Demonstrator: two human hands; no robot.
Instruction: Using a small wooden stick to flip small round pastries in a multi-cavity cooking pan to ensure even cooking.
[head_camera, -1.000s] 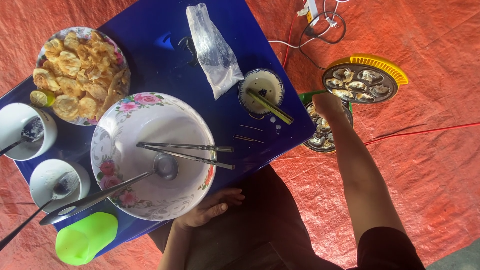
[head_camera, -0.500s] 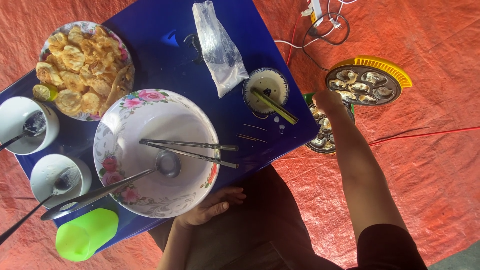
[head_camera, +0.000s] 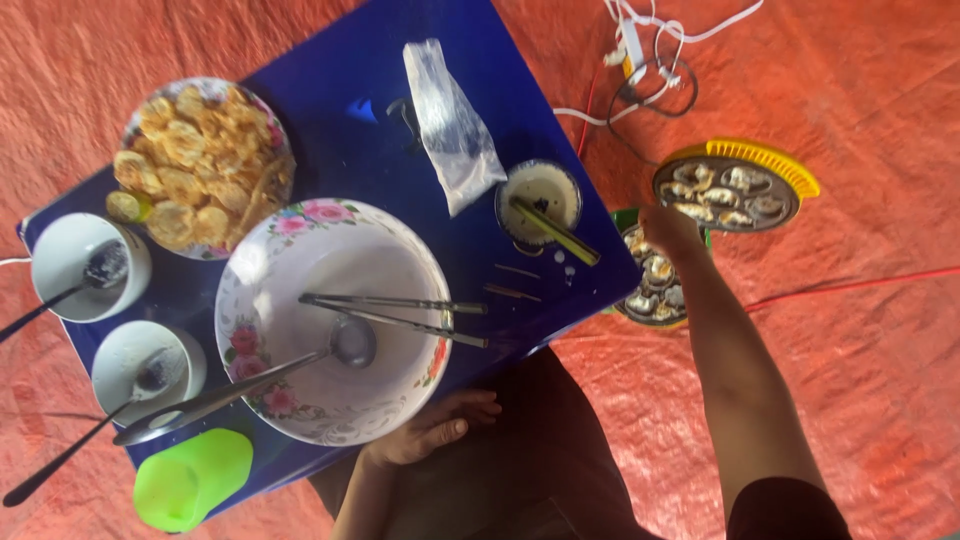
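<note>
My right hand (head_camera: 668, 232) reaches out to the right and hovers over a round dark mould pan with a green rim (head_camera: 650, 290) that holds several small cakes. Its fingers curl downward, and whether they grip anything is hidden. A second mould pan with a yellow rim (head_camera: 735, 190) lies just beyond it on the orange mat. My left hand (head_camera: 432, 430) rests with loose fingers at the near edge of the blue table (head_camera: 360, 150), right below a large floral bowl (head_camera: 330, 320). A ladle (head_camera: 345, 345) and metal tongs (head_camera: 390, 310) lie in the bowl.
On the table are a plate of fried cakes (head_camera: 200, 165), two white cups with spoons (head_camera: 85, 265) (head_camera: 145, 365), a green cup (head_camera: 190, 480), a plastic bag (head_camera: 450, 125) and a small batter bowl with a stick (head_camera: 540, 195). White cables and a power strip (head_camera: 640, 50) lie on the mat.
The view has shifted slightly. My right hand stays over the green-rimmed pan and my left hand stays at the table edge.
</note>
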